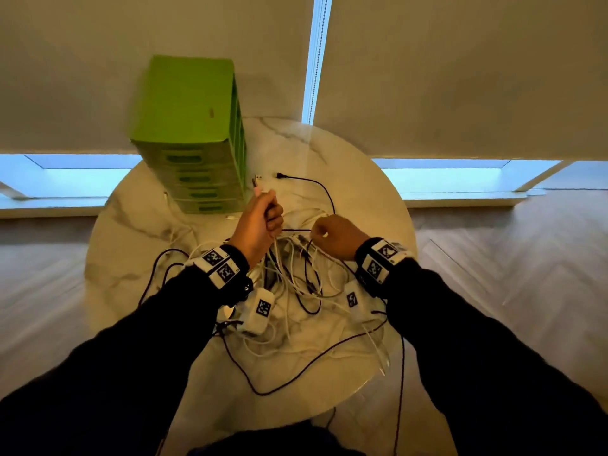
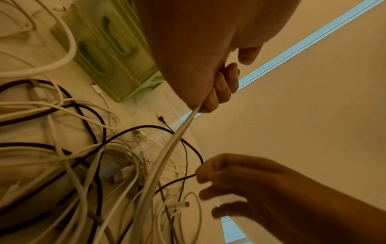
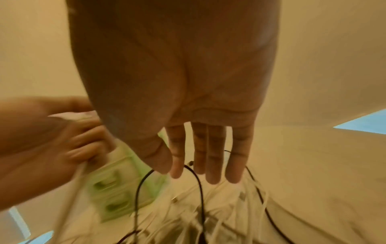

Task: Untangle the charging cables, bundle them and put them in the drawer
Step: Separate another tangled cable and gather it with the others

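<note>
Cables (image 1: 296, 284) lie tangled beneath both hands.

No readable text anywhere. Green drawer unit (image 1: 187, 103) has a small reddish mark on top, too blurred to read. Wristbands (image 1: 221, 266) carry black-and-white square marker codes with tiny characters beside them, too small to make out. Two white wrist devices (image 1: 261, 309) hanging below the wrists show the same kind of coded squares, no letters legible. Cables (image 1: 296, 278) and plugs show no brand or label. Both wrist views are blurred and show no lettering.
</note>
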`<state>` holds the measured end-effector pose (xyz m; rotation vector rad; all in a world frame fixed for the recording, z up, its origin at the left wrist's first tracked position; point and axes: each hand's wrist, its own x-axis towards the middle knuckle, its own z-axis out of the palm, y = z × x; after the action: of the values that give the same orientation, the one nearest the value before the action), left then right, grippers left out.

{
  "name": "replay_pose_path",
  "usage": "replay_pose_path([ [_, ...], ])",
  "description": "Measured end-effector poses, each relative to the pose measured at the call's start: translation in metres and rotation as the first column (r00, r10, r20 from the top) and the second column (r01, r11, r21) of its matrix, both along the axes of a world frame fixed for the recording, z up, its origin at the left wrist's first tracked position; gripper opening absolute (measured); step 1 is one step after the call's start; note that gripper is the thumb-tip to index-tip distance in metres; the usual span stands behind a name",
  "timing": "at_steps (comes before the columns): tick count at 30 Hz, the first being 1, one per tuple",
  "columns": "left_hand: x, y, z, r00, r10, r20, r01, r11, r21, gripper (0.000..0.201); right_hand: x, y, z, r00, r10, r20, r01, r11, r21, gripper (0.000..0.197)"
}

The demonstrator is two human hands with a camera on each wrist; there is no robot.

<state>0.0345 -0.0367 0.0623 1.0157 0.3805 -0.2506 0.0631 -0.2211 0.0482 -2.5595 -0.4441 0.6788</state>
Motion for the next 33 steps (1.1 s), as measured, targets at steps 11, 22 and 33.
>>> replay_pose_path([
  [11, 0.008, 0.002, -0.037, 0.998, -0.062, -0.008, 0.063, 0.991, 0.117, 0.027, 0.110, -0.001, -0.093, 0.939, -0.291, -0.181, 0.272, 0.955, -0.121, 0.070],
  [22, -0.002, -0.007, -0.032, 0.997, -0.028, -0.071, 0.035, 0.995, 0.092, 0.018, 0.106, -0.007, -0.053, 0.987, -0.123, 0.104, 0.119, 0.992, 0.044, 0.031],
  [33, -0.029, -0.007, -0.031, 0.998, -0.049, -0.045, 0.058, 0.975, 0.216, 0.014, 0.096, 0.026, -0.084, 0.984, -0.138, -0.116, 0.125, 0.986, -0.112, 0.078],
])
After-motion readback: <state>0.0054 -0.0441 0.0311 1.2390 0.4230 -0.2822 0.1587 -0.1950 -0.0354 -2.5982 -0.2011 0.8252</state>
